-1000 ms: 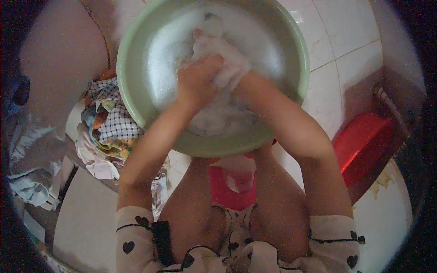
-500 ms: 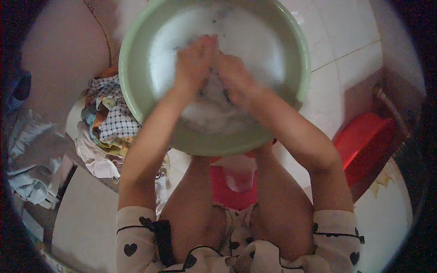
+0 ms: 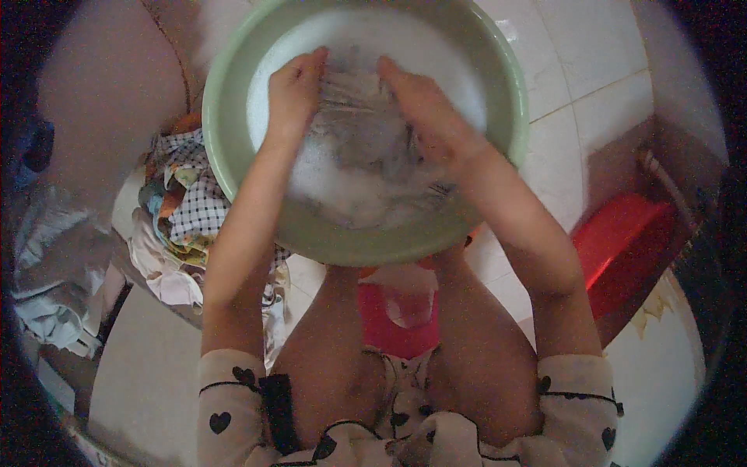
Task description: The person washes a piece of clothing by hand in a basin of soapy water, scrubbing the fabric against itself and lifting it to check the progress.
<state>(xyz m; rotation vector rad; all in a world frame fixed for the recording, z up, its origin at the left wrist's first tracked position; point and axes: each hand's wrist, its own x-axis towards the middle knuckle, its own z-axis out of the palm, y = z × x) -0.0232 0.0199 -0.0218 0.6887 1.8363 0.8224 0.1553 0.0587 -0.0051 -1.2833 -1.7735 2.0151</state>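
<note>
A wet, greyish patterned cloth (image 3: 362,128) is stretched between my two hands inside a large green basin (image 3: 373,247). My left hand (image 3: 296,92) is closed on the cloth's left side, its knuckles upward. On the opposite side, my right hand (image 3: 424,109) grips the cloth, a little blurred by motion. White suds (image 3: 292,47) surround the cloth, and its lower part lies bunched in the foamy water. The fingertips of both hands are partly hidden by the hands themselves.
A heap of clothes (image 3: 198,214), with checked and pale pieces, lies left of the basin. Grey fabric (image 3: 62,272) is at the far left. A red plastic tub (image 3: 622,249) leans at the right near a pipe (image 3: 669,187). Something pink (image 3: 397,315) sits between my knees.
My hands have moved apart from close together at the basin's middle, the left going left and the right going right. The cloth is now spread between them.
</note>
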